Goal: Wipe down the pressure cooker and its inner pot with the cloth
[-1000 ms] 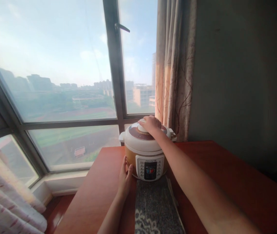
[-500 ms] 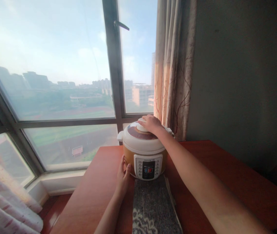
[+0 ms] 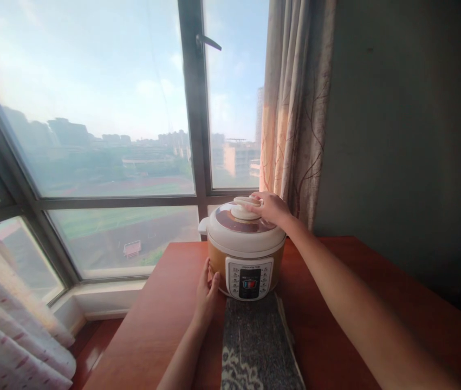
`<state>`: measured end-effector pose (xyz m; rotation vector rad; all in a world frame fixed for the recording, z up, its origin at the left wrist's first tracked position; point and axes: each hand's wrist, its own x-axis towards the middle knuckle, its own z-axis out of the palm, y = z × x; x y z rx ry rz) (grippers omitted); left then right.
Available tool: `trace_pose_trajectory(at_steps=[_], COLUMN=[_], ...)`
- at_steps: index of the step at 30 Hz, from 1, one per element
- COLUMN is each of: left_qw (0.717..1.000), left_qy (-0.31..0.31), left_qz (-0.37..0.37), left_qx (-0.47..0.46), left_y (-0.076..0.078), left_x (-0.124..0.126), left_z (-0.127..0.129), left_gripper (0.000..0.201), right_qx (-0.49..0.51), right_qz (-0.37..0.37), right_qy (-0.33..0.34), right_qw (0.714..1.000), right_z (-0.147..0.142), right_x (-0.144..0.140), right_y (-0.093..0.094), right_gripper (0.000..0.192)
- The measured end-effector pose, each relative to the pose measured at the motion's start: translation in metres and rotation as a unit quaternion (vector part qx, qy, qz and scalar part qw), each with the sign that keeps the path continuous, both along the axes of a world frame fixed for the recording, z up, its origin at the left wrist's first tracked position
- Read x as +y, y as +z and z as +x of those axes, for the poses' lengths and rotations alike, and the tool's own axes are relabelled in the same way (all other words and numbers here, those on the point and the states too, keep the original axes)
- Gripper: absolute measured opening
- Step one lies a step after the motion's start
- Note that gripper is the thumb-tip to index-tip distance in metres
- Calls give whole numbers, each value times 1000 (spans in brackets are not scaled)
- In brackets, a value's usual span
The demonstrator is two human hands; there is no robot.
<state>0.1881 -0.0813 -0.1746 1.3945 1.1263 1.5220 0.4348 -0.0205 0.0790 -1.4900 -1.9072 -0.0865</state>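
Observation:
An electric pressure cooker (image 3: 218, 265), white on top with a gold-brown body and a front control panel, stands upright on the table. Its lid (image 3: 230, 222) sits on the body and carries a white lid handle (image 3: 243, 201). My right hand (image 3: 273, 208) holds the right end of that handle, thumb in front and fingers behind. Low on the cooker's left side rests my left hand (image 3: 207, 290), its fingers stretched up along the wall and the thumb apart. The cooker's right side handle is hidden behind my right hand and forearm.
A dark grey patterned cloth (image 3: 254, 336) lies on the reddish-brown table (image 3: 144, 325), reaching from the cooker's base towards me. Behind stand a window frame (image 3: 132, 203) and a long curtain (image 3: 291, 108). Another curtain (image 3: 14, 319) hangs at the left.
My right hand has slid from the top of the lid handle to its right end, uncovering more of it. My left hand stays by the cooker's side. The view has shifted slightly.

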Motion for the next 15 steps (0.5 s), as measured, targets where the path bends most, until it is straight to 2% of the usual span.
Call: trace_pose_trajectory(at_steps=[4,8,11,13,15], left_qw=[1000,996,994,993,995], left_qy=[7,80,107,116,99], left_qz=[-8,-16,-8,-12,-11], left_qx=[17,21,15,1,-3], left_y=[6,19,38,56,78], left_x=[2,14,28,38,49], left_z=[-6,-28,-50,-61,-67], left_gripper=[83,75,68,69,72], right_qx=[30,76,137,191,250], right_qz=[7,19,30,29,17], right_qy=[7,8,-38,-84,-124], right_qw=[1000,997,989,977,960], right_z=[11,33,60,81,98], right_x=[0,4,7,7,4], right_y=[-8,-23,-37,-50,-67], right_gripper=[45,37,31,32,30])
